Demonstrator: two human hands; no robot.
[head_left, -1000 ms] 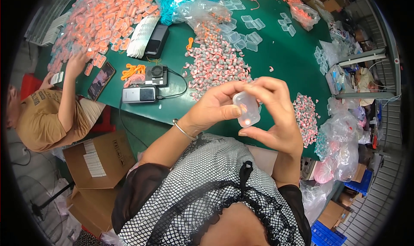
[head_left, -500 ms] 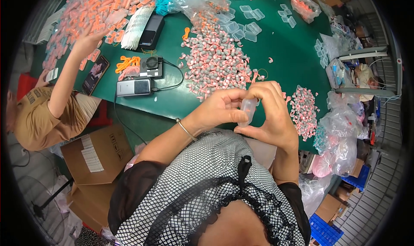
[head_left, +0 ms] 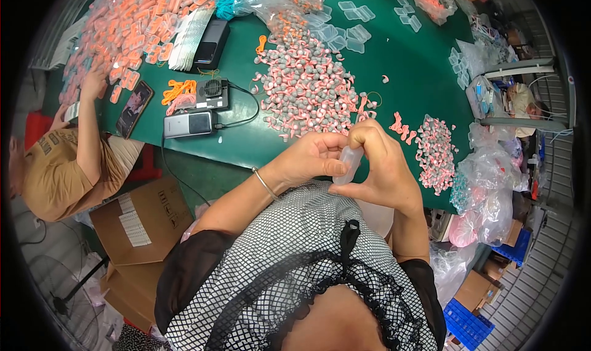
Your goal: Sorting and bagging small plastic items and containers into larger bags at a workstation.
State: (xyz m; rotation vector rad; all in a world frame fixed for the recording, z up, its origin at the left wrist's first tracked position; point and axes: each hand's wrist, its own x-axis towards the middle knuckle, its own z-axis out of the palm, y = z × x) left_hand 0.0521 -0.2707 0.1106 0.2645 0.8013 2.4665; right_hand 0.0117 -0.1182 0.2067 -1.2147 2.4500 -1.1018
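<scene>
Between my two hands, just off the table's near edge, is a small clear plastic case (head_left: 348, 165). My left hand (head_left: 311, 158) grips its left side with thumb and fingers. Curled around its other side, my right hand (head_left: 383, 166) holds it with the forefinger at the top and the thumb near the bottom. Whether anything lies inside the case cannot be made out. Just beyond my hands spreads a big heap of small pink-and-grey curved pieces (head_left: 308, 86). A smaller heap of similar pieces (head_left: 436, 157) lies to the right, with a few pink corded bits (head_left: 403, 129) beside it.
On the green table (head_left: 400, 55) lie clear empty cases (head_left: 357, 34), orange cords (head_left: 178, 92), a power bank (head_left: 188, 124) cabled to a small fan-like device (head_left: 214, 92), and a phone (head_left: 134, 109). A co-worker (head_left: 61, 166) sits left by many filled orange cases (head_left: 135, 19). Cardboard box (head_left: 141, 222) lower left.
My hands have shifted slightly, still gripping the case, which is tilted a little more. The co-worker's raised arm has come down toward the table's left edge.
</scene>
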